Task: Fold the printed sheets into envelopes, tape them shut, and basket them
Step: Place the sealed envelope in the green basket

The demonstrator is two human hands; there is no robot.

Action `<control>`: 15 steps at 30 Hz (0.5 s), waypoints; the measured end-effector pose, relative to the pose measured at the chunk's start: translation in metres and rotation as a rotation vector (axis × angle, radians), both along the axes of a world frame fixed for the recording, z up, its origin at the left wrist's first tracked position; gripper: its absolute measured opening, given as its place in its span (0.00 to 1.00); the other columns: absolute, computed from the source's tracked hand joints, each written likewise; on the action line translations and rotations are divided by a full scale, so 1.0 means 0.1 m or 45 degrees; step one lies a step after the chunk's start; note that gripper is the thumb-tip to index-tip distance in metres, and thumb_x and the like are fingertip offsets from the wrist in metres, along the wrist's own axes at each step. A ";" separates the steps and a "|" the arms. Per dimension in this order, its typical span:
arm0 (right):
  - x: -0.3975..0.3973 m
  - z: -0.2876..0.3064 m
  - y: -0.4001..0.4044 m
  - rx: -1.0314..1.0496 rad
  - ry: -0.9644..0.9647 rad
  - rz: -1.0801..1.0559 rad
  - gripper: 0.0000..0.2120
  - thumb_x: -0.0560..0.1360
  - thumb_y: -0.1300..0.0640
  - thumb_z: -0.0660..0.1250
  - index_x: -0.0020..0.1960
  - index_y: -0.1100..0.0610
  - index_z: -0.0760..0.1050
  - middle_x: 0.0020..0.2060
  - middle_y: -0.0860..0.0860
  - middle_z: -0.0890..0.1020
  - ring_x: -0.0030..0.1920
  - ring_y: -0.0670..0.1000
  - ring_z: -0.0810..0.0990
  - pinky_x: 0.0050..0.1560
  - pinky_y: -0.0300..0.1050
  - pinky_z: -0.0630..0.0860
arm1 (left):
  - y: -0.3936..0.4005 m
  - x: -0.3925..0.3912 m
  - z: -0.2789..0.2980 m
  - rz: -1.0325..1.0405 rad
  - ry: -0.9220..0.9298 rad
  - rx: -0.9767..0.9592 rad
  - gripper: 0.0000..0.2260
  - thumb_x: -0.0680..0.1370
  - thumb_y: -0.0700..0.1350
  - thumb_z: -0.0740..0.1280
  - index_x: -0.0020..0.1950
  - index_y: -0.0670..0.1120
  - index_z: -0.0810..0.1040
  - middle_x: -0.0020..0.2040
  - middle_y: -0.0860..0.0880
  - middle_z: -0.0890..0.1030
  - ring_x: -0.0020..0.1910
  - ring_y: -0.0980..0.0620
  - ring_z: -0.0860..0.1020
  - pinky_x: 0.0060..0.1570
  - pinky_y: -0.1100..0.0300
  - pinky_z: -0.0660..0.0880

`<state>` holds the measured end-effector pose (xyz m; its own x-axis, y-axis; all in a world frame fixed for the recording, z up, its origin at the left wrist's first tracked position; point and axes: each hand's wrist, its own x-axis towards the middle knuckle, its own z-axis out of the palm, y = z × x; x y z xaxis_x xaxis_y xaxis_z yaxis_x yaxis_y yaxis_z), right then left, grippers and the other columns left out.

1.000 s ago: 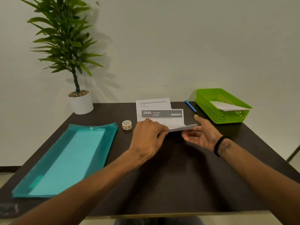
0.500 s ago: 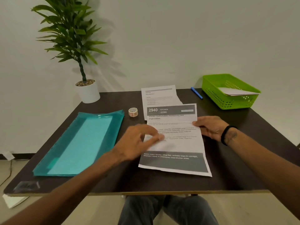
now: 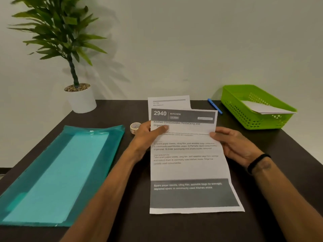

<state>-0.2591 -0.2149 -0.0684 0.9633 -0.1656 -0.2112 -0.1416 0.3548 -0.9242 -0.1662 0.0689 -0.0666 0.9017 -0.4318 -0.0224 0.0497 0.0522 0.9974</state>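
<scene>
Presently on view: sheet (image 3: pixel 188 165), printed, headed "2940 KITCHEN", held unfolded over the dark table (image 3: pixel 174 227), its top edge raised and its lower grey band toward the person. Left hand (image 3: pixel 148 135): forearm reaching in from the lower left, hand at the sheet's left edge near the top, thumb laid over the printed face across the title line, the other fingers behind the paper; it pinches the sheet. Right hand (image 3: pixel 234 145): forearm entering from the lower right, black band (image 3: pixel 258 162) at the wrist, hand at the sheet's right edge level with the left hand, thumb tip on the front of the edge, fingers curled behind; it likewise grips the sheet. Second sheet (image 3: pixel 168 102): flat on the table beyond both hands, partly hidden by the held sheet's top. Tape roll (image 3: pixel 135 127): just beyond and left of the left hand, almost touching its knuckles in this view. Teal folder (image 3: pixel 57 175): flat, well left of the left forearm. Basket (image 3: pixel 232 102), green, perforated: beyond and right of the right hand, at the table's far right corner, with a folded white paper (image 3: pixel 262 108) lying inside. Blue pen (image 3: pixel 215 106): between basket and sheets, beyond the right hand. Potted plant (image 3: pixel 76 95), white pot: far left corner, beyond the left hand.
</scene>
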 end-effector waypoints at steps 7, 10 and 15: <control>-0.03 -0.13 0.06 -0.168 -0.154 -0.142 0.09 0.79 0.64 0.69 0.59 0.63 0.80 0.55 0.62 0.86 0.48 0.55 0.88 0.54 0.51 0.84 | 0.03 0.08 -0.14 -0.143 0.232 -0.318 0.13 0.81 0.34 0.63 0.65 0.43 0.78 0.63 0.40 0.83 0.61 0.39 0.82 0.62 0.44 0.80; -0.03 -0.13 0.05 -0.153 -0.173 -0.155 0.09 0.79 0.65 0.67 0.58 0.62 0.81 0.58 0.65 0.84 0.52 0.61 0.82 0.59 0.56 0.81 | 0.00 0.08 -0.15 -0.142 0.209 -0.304 0.16 0.81 0.33 0.63 0.67 0.44 0.77 0.64 0.41 0.83 0.61 0.40 0.83 0.62 0.45 0.80; -0.03 -0.11 0.04 -0.147 -0.165 -0.112 0.14 0.81 0.68 0.61 0.52 0.59 0.86 0.57 0.66 0.81 0.55 0.64 0.77 0.67 0.61 0.73 | -0.04 0.08 -0.14 -0.094 0.185 -0.256 0.13 0.81 0.31 0.64 0.60 0.46 0.79 0.63 0.43 0.84 0.60 0.42 0.83 0.54 0.50 0.83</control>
